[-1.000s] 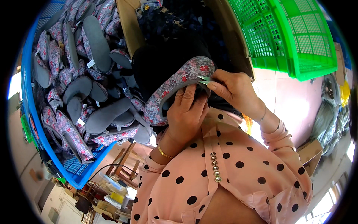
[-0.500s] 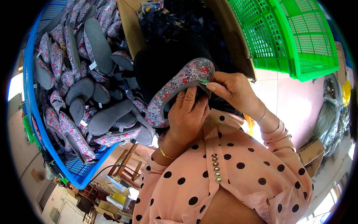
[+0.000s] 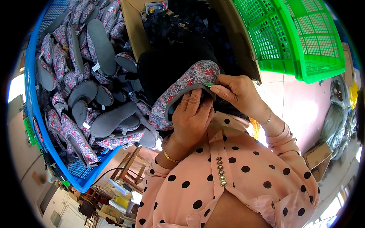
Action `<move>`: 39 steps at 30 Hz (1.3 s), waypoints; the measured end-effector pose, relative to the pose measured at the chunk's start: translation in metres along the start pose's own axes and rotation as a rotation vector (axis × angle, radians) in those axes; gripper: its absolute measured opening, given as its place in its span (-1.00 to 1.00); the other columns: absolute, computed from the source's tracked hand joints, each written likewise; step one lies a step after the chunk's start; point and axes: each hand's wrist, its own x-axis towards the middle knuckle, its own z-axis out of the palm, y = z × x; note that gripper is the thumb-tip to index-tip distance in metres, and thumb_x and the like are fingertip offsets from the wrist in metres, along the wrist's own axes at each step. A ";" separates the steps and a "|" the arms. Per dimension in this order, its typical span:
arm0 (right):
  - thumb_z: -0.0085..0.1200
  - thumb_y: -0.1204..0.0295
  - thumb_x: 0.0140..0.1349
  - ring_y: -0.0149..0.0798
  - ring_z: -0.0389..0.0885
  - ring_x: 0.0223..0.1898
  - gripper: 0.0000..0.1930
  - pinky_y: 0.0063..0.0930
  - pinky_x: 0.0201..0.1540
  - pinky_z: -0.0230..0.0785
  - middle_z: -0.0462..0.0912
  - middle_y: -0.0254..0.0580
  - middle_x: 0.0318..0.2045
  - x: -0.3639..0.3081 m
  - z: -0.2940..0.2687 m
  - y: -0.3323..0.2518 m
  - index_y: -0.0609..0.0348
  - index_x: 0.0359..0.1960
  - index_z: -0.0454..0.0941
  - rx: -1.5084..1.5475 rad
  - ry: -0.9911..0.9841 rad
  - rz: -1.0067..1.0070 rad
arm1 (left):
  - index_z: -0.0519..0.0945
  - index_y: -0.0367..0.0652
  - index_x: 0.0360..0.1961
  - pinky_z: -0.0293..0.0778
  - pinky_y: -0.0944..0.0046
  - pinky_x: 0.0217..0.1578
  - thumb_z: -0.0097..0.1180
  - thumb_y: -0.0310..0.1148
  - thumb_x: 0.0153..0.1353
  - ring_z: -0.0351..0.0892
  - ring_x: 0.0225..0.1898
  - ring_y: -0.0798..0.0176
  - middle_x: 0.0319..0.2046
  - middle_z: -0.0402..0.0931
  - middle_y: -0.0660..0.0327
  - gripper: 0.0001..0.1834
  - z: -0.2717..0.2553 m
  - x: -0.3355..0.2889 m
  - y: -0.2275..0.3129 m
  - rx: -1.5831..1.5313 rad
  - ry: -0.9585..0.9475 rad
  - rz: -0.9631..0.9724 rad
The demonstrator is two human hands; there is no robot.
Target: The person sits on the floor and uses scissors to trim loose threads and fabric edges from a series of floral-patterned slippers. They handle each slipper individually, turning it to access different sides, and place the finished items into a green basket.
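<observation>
A floral slipper (image 3: 173,90) in grey, red and pink lies tilted over my dark-clothed lap, its toe end up and to the right. My left hand (image 3: 191,116) grips it by the opening, with its fingers bent over the grey edge and partly hidden inside. Pinched between the thumb and fingers of my right hand (image 3: 241,93) is a small green pointed tool (image 3: 207,84); its tip touches the rim of the slipper, and most of it is hidden by my fingers.
At the left stands a blue plastic crate (image 3: 78,182) heaped with similar floral slippers (image 3: 102,47) with grey soles. Ahead, a cardboard box (image 3: 133,30) contains dark scraps (image 3: 178,22). A green plastic basket (image 3: 300,68) is at the far right, with a smaller carton (image 3: 318,156) nearer.
Almost nothing differs. The view has shifted very slightly, and both hands keep the same hold on the slipper and the green tool.
</observation>
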 end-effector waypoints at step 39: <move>0.30 0.02 0.12 -0.51 0.44 -0.26 -0.42 -0.61 -0.18 0.34 0.56 -0.32 -0.33 0.018 -0.032 -0.040 0.37 -0.13 0.54 0.921 -0.703 -0.118 | 0.52 -0.35 -0.08 0.36 0.52 -0.23 -0.05 -0.74 0.03 0.45 -0.27 0.53 -0.24 0.53 0.26 -0.63 -0.102 0.028 0.027 -1.202 -0.311 -0.599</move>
